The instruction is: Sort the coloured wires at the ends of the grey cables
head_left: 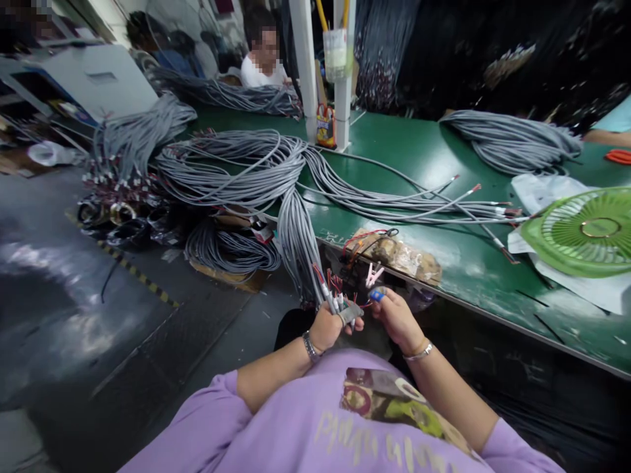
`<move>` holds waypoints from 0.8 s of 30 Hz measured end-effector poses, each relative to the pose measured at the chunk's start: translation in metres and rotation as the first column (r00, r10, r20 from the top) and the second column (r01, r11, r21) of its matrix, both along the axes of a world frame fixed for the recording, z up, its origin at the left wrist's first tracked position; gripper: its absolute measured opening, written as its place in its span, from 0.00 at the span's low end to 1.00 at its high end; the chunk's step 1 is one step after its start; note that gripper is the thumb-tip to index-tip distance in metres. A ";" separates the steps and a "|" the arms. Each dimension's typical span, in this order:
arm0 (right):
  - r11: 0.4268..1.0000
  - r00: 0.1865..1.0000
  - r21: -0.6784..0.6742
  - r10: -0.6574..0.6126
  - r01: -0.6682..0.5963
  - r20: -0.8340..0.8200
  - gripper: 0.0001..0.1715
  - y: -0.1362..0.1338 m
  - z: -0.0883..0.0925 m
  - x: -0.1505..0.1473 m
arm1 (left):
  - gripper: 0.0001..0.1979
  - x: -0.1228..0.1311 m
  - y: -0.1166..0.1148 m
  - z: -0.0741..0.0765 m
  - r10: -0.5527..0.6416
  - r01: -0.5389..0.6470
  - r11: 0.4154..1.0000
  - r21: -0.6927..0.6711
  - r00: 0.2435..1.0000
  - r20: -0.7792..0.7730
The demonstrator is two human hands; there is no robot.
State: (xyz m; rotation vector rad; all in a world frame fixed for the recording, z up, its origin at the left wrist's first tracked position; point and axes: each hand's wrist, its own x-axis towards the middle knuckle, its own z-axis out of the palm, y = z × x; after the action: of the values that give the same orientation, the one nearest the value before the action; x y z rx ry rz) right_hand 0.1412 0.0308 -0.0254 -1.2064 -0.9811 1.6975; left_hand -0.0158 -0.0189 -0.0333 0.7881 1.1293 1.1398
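Note:
In front of my body, my left hand (329,326) is closed around the ends of several grey cables (302,230), its thumb wrapped in grey tape. Thin coloured wires (337,284) fan out from the stripped ends above that hand. To its right, my right hand (397,318) pinches a thin wire that runs across from the bunch; blue tape (377,295) shows at its fingertip. A pink clip (374,274) stands just above the right fingers. The exact tip of the pinched wire is hidden.
A large coil of grey cables (231,167) lies on the green table (394,141). A green fan (586,230) stands at the right. Near the table's front edge is a taped board (399,256) with red and black leads. Across the table sits a person (263,62).

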 end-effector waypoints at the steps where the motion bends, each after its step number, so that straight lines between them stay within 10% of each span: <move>1: 0.999 0.999 -0.024 0.042 -0.043 -0.032 0.22 -0.002 0.001 0.002 | 0.17 0.000 0.000 0.000 0.009 -0.009 1.000 0.000 1.000 -0.004; 7: 0.955 0.953 0.035 0.296 -0.294 -0.065 0.26 -0.013 0.009 -0.003 | 0.17 0.002 0.000 -0.003 -0.013 0.014 1.000 0.020 0.999 -0.050; 17: 0.983 0.989 0.136 0.114 -0.127 0.096 0.17 -0.010 0.012 -0.010 | 0.16 0.001 0.001 0.005 -0.003 0.004 1.000 0.016 0.994 -0.105; 24: 0.989 0.979 -0.089 0.099 -0.117 -0.178 0.21 -0.007 0.011 -0.004 | 0.15 0.004 0.003 0.008 0.079 -0.079 0.997 0.024 0.997 -0.018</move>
State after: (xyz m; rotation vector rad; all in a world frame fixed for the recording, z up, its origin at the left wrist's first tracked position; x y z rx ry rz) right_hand 0.1375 0.0237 -0.0144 -1.0625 -0.8788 1.9217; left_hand -0.0113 -0.0160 -0.0254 0.7794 1.1733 1.2159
